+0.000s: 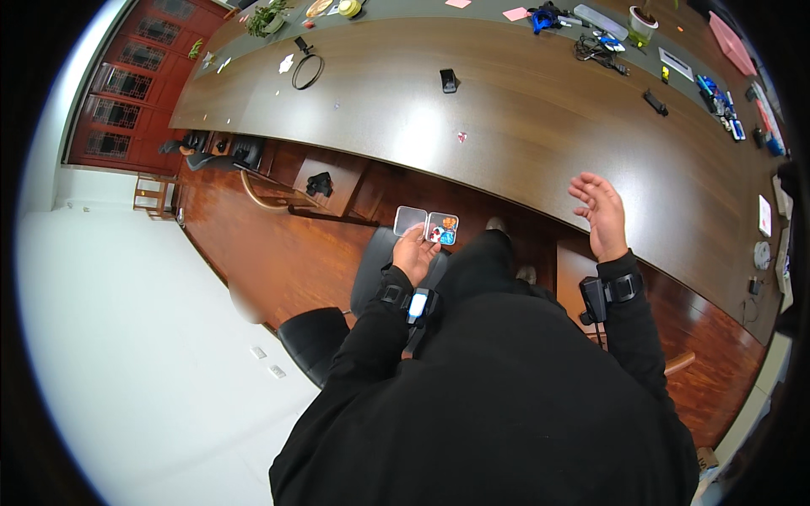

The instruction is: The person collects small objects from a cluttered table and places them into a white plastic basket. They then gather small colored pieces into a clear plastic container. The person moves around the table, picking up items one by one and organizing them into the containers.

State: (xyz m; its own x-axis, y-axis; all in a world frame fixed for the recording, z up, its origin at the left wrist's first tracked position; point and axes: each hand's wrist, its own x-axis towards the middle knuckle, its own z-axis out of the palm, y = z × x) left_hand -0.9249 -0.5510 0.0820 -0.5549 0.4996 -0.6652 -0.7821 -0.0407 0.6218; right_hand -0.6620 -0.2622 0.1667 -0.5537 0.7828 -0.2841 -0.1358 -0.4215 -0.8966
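Note:
A small clear plastic box [442, 228], its lid [411, 222] swung out to the left, rests in my left hand [414, 255], off the near edge of the wooden table [519, 152]. Small orange, blue, red and white pieces lie inside the box. My right hand [599, 212] is raised over the table's near edge, fingers apart and holding nothing. A small red and white piece [462, 136] lies on the table in front of me, and a black device or stand [448, 81] is farther back.
Black office chairs [314, 338] stand at my left, by a wooden-armed chair [256, 193]. A black cable loop [308, 71] lies on the far left of the table. Tangled cables [597, 52], pens [719, 104] and a potted plant [643, 26] are at the far right.

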